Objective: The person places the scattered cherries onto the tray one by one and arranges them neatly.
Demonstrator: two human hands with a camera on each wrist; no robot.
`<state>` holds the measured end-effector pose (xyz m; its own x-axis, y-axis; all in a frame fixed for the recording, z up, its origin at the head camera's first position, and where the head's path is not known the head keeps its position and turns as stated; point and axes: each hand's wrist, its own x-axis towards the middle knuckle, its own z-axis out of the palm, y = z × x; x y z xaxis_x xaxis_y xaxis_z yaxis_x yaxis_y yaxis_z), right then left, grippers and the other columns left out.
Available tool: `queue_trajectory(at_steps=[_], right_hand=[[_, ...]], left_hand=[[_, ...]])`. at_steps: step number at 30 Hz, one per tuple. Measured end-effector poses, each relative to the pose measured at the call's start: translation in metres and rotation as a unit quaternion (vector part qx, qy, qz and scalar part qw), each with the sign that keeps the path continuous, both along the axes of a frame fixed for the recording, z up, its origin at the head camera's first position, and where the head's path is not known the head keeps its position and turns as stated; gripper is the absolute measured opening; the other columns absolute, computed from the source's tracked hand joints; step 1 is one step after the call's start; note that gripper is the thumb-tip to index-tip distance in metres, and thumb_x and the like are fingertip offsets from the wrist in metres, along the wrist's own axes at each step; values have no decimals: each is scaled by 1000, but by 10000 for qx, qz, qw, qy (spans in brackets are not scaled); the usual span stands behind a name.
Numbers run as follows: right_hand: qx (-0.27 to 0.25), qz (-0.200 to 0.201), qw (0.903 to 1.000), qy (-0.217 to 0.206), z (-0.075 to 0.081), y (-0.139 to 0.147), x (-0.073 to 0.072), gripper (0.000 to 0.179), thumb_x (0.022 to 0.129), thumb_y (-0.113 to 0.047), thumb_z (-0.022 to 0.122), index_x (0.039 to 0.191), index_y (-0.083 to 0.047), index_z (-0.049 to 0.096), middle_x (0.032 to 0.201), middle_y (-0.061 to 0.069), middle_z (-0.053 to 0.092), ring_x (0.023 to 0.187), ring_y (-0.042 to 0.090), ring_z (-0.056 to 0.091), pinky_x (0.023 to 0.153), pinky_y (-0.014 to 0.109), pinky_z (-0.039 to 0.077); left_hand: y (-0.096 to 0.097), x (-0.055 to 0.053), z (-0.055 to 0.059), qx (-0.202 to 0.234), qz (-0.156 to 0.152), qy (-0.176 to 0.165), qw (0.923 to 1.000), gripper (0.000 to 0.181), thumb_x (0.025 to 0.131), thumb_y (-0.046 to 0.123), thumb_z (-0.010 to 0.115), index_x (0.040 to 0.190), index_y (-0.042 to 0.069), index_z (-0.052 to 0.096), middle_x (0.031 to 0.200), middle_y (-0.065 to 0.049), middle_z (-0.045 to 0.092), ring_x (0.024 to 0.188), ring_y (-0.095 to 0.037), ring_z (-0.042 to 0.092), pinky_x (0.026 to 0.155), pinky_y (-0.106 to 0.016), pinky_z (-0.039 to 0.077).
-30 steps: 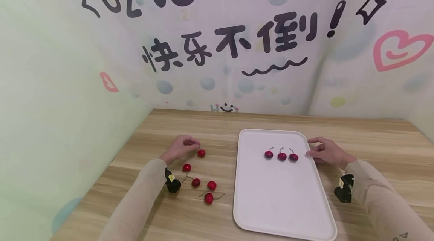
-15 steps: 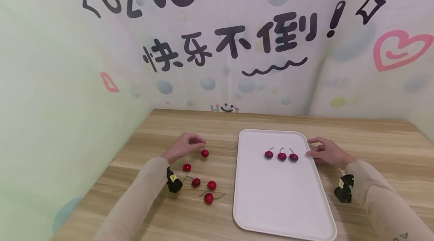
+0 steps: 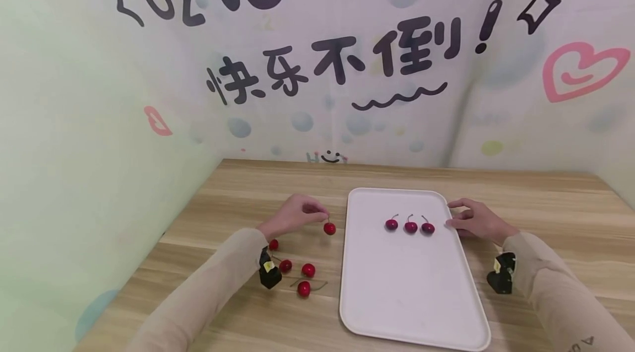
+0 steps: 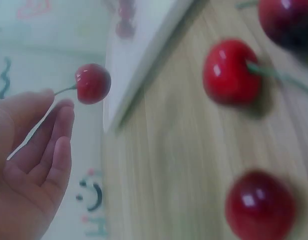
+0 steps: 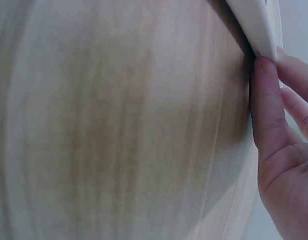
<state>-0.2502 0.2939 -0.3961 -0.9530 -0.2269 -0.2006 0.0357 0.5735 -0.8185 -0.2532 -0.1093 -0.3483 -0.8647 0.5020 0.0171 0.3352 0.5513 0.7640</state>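
My left hand (image 3: 295,216) pinches the thin green stem of a red cherry (image 3: 329,228) between thumb and forefinger. In the left wrist view the cherry (image 4: 93,84) hangs off the fingertips, raised above the table and just left of the tray. The white rectangular tray (image 3: 412,291) bears three dark red cherries in a row near its far end, stems pointing away. At the tray's right side my right hand (image 3: 478,222) holds the rim. The right wrist view shows its thumb against the outer side of the rim (image 5: 256,32), the other fingers partly hidden behind it.
Several loose cherries (image 3: 308,270) lie on the wooden table (image 3: 268,313) left of the tray, one partly covered by the left wrist. A printed cloth (image 3: 278,137) hangs behind the table, and a pale wall (image 3: 99,176) stands at the left.
The left hand has carried its cherry rightward, from near the loose cherries to close beside the tray's left edge. The right hand and tray have stayed in place.
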Motion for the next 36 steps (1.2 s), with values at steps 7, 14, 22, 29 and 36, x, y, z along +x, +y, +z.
queue_trajectory(at_steps=[7,14,22,29,36], right_hand=[[87,-27,10000,-23,1,0,0,62,81,-19,65,126,9,32,97,21,53,80,21,57,75,36,48],[18,-43,10000,-50,1,2,-1,64,81,-19,65,126,10,31,97,21,53,80,20,57,75,35,49],[-120,0,9999,-44,0,2,-1,63,81,-17,64,126,10,31,96,20,53,79,20,57,74,35,49],[-107,-42,9999,-73,1,1,-1,63,81,-18,64,127,9,31,97,20,53,80,20,57,75,35,49],[-74,-63,9999,-86,1,2,0,62,81,-19,64,127,9,32,98,20,53,81,20,56,75,35,49]], left_hand=[[27,0,4,241,-18,-206,9995,12,82,14,62,91,6,66,84,0,65,77,-10,60,71,-25,47],[58,-4,-1,-8,-246,-49,9997,16,82,11,62,95,1,64,83,2,63,75,-9,57,68,-19,47],[81,-15,-2,-358,-80,147,9992,21,83,12,61,102,3,62,81,2,61,75,-10,54,67,-20,44],[95,-30,-9,-662,-318,-63,9973,20,84,13,61,102,5,64,77,3,61,71,-9,55,63,-20,44],[105,-40,-19,-913,-225,-264,9952,19,84,14,60,102,8,65,81,2,62,72,-9,55,66,-20,44]])
